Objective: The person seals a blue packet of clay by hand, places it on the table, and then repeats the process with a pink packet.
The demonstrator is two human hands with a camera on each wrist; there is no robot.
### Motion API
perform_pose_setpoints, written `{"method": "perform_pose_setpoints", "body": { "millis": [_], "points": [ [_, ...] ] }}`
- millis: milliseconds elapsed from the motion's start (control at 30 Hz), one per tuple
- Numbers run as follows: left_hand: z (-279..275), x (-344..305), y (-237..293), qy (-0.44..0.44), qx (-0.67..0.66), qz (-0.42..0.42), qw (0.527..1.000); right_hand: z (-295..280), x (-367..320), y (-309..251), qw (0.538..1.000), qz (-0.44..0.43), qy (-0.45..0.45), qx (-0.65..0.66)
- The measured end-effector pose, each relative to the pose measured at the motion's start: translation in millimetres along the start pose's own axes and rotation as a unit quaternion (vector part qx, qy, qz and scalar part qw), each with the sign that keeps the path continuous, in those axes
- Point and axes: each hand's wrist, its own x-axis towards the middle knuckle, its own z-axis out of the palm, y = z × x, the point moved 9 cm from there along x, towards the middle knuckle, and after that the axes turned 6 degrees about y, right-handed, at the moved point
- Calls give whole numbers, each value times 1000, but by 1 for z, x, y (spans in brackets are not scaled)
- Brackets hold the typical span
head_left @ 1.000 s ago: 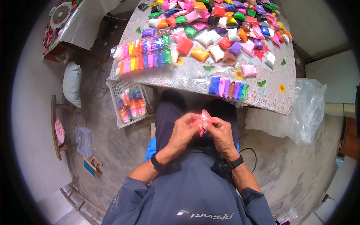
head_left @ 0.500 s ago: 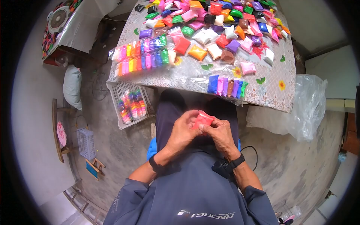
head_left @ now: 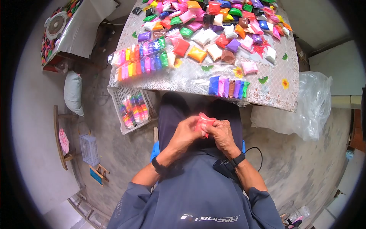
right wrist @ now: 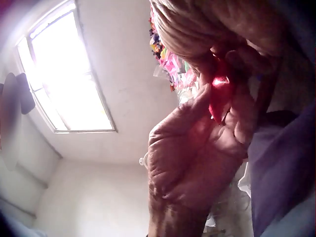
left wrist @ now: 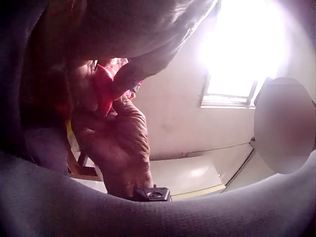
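Note:
Above the lap, both hands hold a small coral-red plastic packet [head_left: 206,120], soft and pillow-shaped. My left hand [head_left: 185,133] pinches its left side between thumb and fingers. On the other side, my right hand [head_left: 222,134] grips it with the thumb lying across its face. The left wrist view shows the red packet [left wrist: 104,89] partly hidden behind fingers. Light glints off the packet [right wrist: 220,91] in the right wrist view. Just beyond the hands, at the table's near edge, lies a row of blue, pink, brown, purple and green packets [head_left: 228,88].
A big heap of coloured packets [head_left: 213,17] covers the far part of the patterned table [head_left: 280,97]. Clear bags of packets in rows [head_left: 141,63] lie at its left. Below stands a white basket [head_left: 114,101] holding more bagged packets. Clear plastic sheeting [head_left: 310,107] hangs at the right.
The red packet has turned between the hands, from bunched and pointed, to its broad face showing, to a tilted position now. The fingers have shifted on it. The head view has moved slightly.

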Motion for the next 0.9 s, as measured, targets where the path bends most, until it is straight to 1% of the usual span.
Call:
{"method": "perform_pose_setpoints", "body": {
  "millis": [67, 100, 167, 233, 267, 333, 400, 467, 500, 567, 600, 667, 700, 767, 900],
  "points": [
    [3, -6, 10, -15, -50, 29, 998, -5, 2, 8, 1000, -12, 1, -19],
    [3, -8, 10, -16, -48, 29, 998, -4, 2, 4, 999, -25, 1, -20],
    [1, -11, -2, -6, -109, -34, 993, -1, -1, 1, 999, -37, 2, -19],
    [6, -13, 4, -4, -114, -33, 993, 2, -4, 3, 998, -29, -8, -59],
    [8, -14, 6, 0, -120, -31, 992, 2, -6, 1, 998, -30, -8, -59],
    [6, -12, 2, 9, -118, -23, 993, 7, -11, -1, 992, -27, -28, -122],
    [5, -11, -1, 18, -115, -15, 993, 9, -13, -5, 992, -19, -41, -118],
    [2, -10, -2, 29, -154, -11, 988, 17, -17, -15, 995, -33, -51, -83],
    [1, -9, -5, 29, -152, -11, 988, 19, -17, -15, 995, -34, -50, -82],
    [-3, -7, -8, 38, -168, 1, 985, 22, -18, -26, 990, -94, -39, -98],
    [-2, -6, -9, 38, -167, 1, 985, 21, -17, -22, 990, -95, -39, -97],
    [-7, -5, -11, 66, -183, 8, 981, 16, -14, -7, 986, -77, -34, -144],
    [-7, -5, -10, 66, -183, 9, 981, 16, -15, -9, 986, -77, -34, -144],
    [-7, -6, -12, 60, -175, -6, 983, 14, -16, -7, 982, -55, -38, -176],
    [-6, -14, 4, 32, -141, -20, 989, 18, -18, -12, 973, -54, -69, -214]
  ]
}}
